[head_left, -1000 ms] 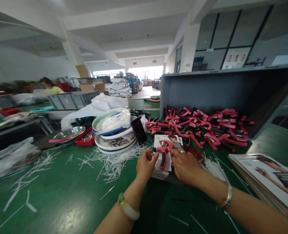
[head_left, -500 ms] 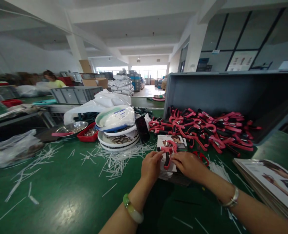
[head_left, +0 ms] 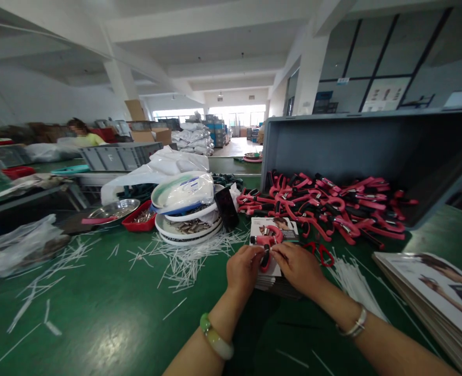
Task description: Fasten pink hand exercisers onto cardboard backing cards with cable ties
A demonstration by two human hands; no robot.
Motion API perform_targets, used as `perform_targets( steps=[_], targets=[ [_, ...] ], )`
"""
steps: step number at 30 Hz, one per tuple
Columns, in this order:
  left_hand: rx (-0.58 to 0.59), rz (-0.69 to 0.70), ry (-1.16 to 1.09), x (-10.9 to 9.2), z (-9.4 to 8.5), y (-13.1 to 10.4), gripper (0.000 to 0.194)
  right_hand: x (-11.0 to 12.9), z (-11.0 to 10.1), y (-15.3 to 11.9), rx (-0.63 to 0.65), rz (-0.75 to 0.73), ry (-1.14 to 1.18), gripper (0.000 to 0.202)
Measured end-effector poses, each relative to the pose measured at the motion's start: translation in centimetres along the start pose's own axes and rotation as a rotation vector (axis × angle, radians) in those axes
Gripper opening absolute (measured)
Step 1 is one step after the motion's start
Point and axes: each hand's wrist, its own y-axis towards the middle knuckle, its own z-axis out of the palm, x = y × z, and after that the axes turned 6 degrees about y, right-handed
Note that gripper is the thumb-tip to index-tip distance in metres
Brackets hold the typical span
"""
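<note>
A pink and black tool (head_left: 271,236) lies on a printed card (head_left: 258,227) at the top of a stack of cards. My left hand (head_left: 243,270) is at the tool's left side, its thumb and fingers pinched near the black handle. Against the right side of the handle, my right hand (head_left: 299,266) has its fingertips pressed together. What lies between the fingertips of each hand is too small to make out. Red-handled scissors (head_left: 326,256) rest just beyond my right hand.
A grey crate (head_left: 317,143) on its side spills pink tools (head_left: 344,209). White ties (head_left: 356,284) and a card stack (head_left: 430,292) lie right. Stacked plates (head_left: 187,235), a phone (head_left: 226,209) and a red tray (head_left: 140,218) stand left. A person (head_left: 93,139) is far left.
Both hands have shifted slightly on the tool; my left fingers have moved from its upper left side to the black handle. My right forearm has drawn a little to the left.
</note>
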Motion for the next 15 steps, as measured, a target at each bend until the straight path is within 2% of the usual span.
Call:
perform_targets(
  steps=[8,15],
  targets=[
    [0.074,-0.034,0.042,-0.26,0.00,0.00,0.020,0.14,-0.13,0.12,0.063,0.005,-0.081,0.027],
    [0.044,-0.024,0.036,-0.34,-0.12,-0.04,0.020,-0.01,-0.46,0.56,0.104,0.007,0.008,0.024]
  ],
)
